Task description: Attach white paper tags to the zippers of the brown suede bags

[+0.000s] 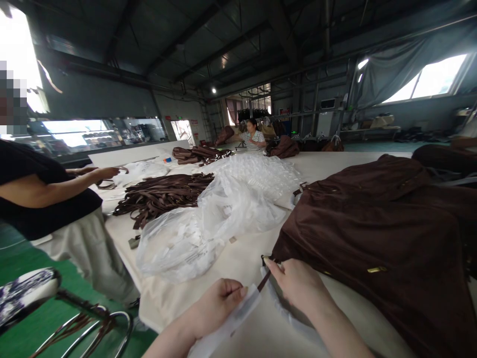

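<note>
Head view: brown strap (264, 282) runs short between both hands, over the table (316, 160) near its near edge. Left hand (220, 304): grip pinched closed, thumb against curled fingers, on white plastic (253, 299) at the strap's lower end; can't tell if strap itself is caught too. Right hand (298, 282): thumb and index finger closed at the strap's upper end, next to a small metal clip (265, 259); exact contact partly hidden. Large brown bag (361, 223) lies just right of the right hand, filling the table's right side, gold-coloured tag (376, 269) on it. Beyond the left hand, clear plastic bag (179, 246) toward the left edge; brown strap pile (164, 194) behind it, heap of clear pieces (264, 174) mid-table. More brown pieces (201, 154) near far edge. Co-worker in black top (48, 184) stands at left edge; another person in stripes (255, 141) beyond far edge. Patterned stool (30, 293) on green floor, lower left.
</note>
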Tool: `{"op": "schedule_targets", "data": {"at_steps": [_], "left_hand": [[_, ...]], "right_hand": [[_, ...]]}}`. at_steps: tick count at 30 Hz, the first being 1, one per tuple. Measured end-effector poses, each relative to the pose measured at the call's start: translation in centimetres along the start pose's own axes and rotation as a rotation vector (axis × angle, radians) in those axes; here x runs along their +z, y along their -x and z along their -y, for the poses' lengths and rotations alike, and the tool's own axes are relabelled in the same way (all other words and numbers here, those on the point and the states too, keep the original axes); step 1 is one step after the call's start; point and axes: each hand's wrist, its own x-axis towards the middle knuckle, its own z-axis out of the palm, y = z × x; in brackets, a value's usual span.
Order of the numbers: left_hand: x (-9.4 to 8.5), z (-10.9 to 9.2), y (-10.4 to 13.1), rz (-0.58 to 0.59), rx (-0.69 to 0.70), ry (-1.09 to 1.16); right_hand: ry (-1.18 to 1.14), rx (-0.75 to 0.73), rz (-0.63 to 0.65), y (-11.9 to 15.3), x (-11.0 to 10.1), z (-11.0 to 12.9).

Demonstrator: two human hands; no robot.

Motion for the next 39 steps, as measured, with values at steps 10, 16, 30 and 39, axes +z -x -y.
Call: {"op": "schedule_targets", "data": {"at_steps": [10, 16, 30, 39], "left_hand": [[0.8, -0.3, -0.1, 0.05, -0.063, 0.113], [0.7, -0.3, -0.4, 0.006, -0.08, 0.109], [1.5, -0.4, -4.0, -0.073, -0.008, -0.206], [2.1, -1.1, -3.9, -0.045, 0.173, -0.513]], "right_hand": [[-0.028, -0.265, -0.111, -0.2, -0.8, -0.9], [-0.008, -0.434, 0.071, 0.3, 0.9, -0.7], [-0.181, -0.211, -0.049, -1.6, 0.2, -3.5], [-0.34, 0.071, -0.042, -3.1, 2.9, -4.7]]}}
